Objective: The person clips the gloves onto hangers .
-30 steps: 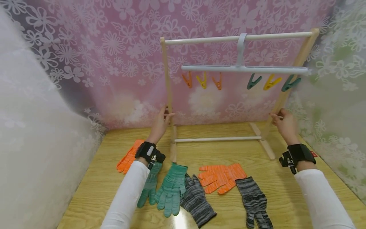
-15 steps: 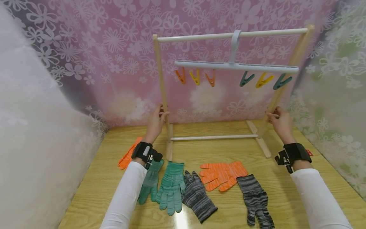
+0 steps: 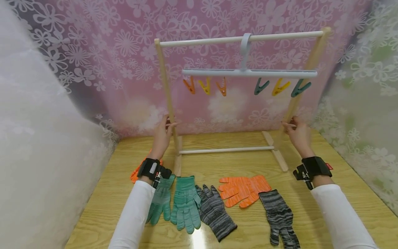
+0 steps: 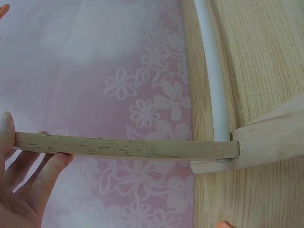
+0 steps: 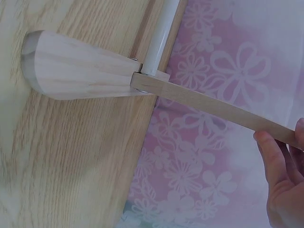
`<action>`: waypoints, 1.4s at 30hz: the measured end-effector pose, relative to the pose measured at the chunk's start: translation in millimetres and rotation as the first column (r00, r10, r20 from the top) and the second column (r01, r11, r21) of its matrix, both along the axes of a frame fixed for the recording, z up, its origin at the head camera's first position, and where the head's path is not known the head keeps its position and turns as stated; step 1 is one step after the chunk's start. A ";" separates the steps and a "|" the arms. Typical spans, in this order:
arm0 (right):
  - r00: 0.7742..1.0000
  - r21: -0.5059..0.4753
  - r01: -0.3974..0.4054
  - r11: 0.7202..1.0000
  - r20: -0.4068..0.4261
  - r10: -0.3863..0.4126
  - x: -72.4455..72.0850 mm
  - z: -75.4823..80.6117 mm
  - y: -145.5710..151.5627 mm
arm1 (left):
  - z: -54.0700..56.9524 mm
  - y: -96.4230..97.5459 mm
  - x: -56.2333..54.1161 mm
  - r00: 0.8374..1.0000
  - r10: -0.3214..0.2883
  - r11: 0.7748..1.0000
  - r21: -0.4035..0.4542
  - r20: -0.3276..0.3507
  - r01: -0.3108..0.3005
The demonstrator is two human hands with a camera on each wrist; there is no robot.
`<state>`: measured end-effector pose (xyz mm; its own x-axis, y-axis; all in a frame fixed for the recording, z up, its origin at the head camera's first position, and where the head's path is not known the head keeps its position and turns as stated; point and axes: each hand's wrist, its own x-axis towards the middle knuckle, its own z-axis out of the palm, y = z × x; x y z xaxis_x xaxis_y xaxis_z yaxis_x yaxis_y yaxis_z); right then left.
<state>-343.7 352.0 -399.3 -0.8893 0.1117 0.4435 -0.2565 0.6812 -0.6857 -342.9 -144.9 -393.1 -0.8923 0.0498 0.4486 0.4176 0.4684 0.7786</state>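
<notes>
A wooden drying rack [image 3: 202,42] with white rods stands at the back of the table. My left hand [image 3: 162,135] grips its left post [image 4: 123,147], thumb on one side and fingers on the other in the left wrist view. On the other side, my right hand [image 3: 300,136] pinches the right post [image 5: 213,105] between thumb and fingers. A pale blue hanger [image 3: 214,72] hooks over the top rod, apart from both hands. Orange, yellow and green clips, such as the yellow clip [image 3: 279,88], dangle from the hanger.
Gloves lie in front of the rack: a green glove [image 3: 186,204], another green glove [image 3: 161,199], grey striped gloves [image 3: 216,211] [image 3: 276,216], and an orange glove [image 3: 244,190]. Another orange glove [image 3: 135,175] is partly behind my left wrist. Flowered curtains [image 3: 130,69] enclose the wooden table [image 3: 102,207].
Both hands have moved left together, and the rack has slid left with them, carrying the hanger and clips. The gloves lie as before, while the view has shifted slightly.
</notes>
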 end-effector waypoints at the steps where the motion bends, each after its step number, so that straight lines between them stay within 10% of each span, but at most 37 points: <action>1: 1.000 -0.003 -0.008 1.000 -0.002 0.008 -0.4 -0.1 -1.8 | 0.4 -1.8 1.1 1.000 0.010 1.000 -0.004 0.000 -0.010; 42: 0.998 -0.044 -0.063 0.997 -0.021 0.062 -11.6 -4.2 -44.7 | -1.3 -48.7 0.9 0.993 0.105 0.993 -0.042 -0.050 -0.108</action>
